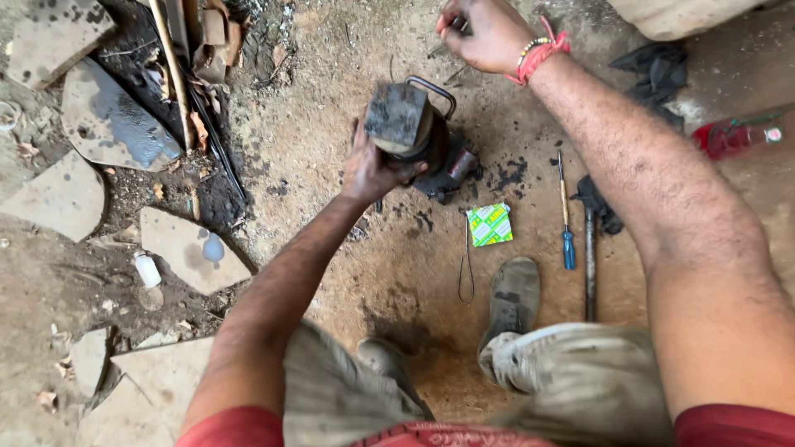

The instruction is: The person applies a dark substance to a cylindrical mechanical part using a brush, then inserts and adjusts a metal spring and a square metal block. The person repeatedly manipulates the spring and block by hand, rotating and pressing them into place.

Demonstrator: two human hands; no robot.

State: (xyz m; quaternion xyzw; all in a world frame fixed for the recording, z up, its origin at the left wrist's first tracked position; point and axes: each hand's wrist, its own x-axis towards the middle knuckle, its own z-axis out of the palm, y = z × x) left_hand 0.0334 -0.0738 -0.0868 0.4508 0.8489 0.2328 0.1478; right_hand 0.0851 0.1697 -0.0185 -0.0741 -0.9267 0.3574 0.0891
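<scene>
Head view: greasy black engine part (414, 132) sat on the dirt floor (331, 149) at upper centre, left hand (373, 170) gripping its underside, arm stretched forward. Risk: oily surface, one-handed hold, so it could slip and tip onto the shoe (512, 294) below. Right hand (484, 33), top of frame, raised, fingers clenched on a thin dark tool (454, 25). Blue screwdriver (566, 223) lay right of centre.

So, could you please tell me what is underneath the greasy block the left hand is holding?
Under the greasy block sits a dark machine part with a metal loop handle, resting on the dirt ground. The left hand covers their joint, so it cannot be seen.
</scene>
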